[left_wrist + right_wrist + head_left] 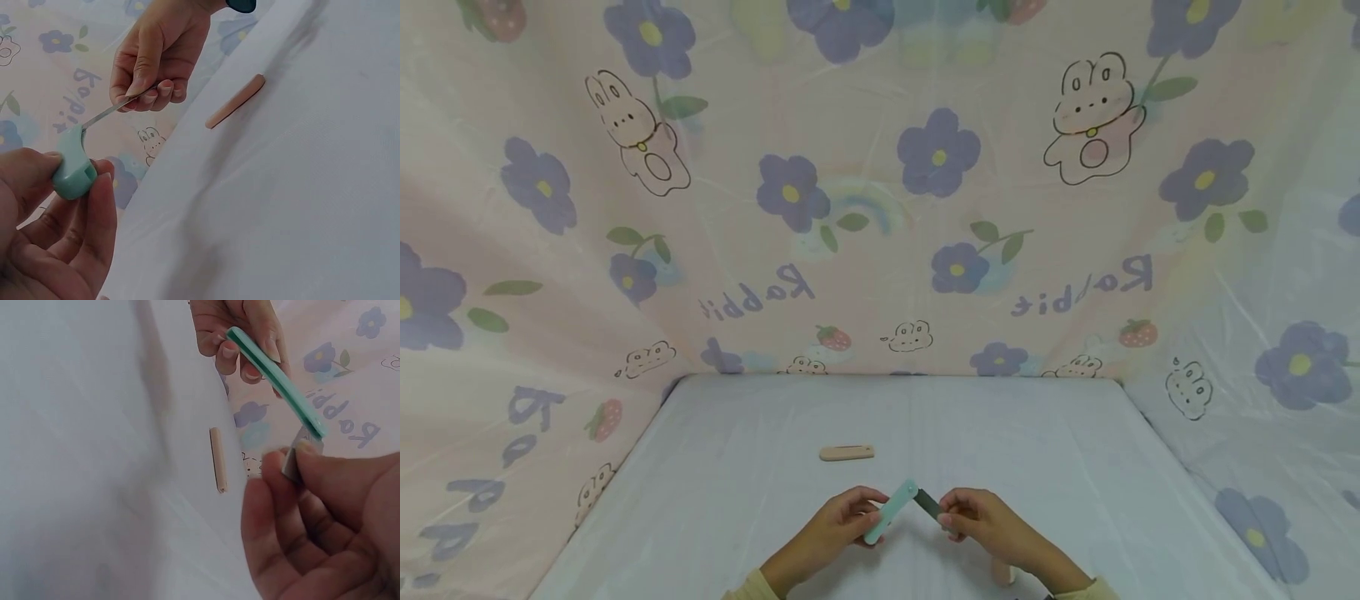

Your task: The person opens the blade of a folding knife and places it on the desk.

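A folding knife is held up over the table, half unfolded, with its mint-green handle (891,513) and grey metal blade (107,115) making an angle at the pivot. My left hand (844,521) pinches the handle near its free end between thumb and fingers. On the other side my right hand (983,523) grips the blade between thumb and bent fingers. In the right wrist view the handle's long slot (275,381) faces the camera.
Beyond the hands, a beige folded knife (847,452) lies on the white tabletop (737,433). A pinkish object (1002,572) lies partly hidden under the right forearm. Patterned curtains (865,275) with flowers and rabbits enclose the table's back and sides.
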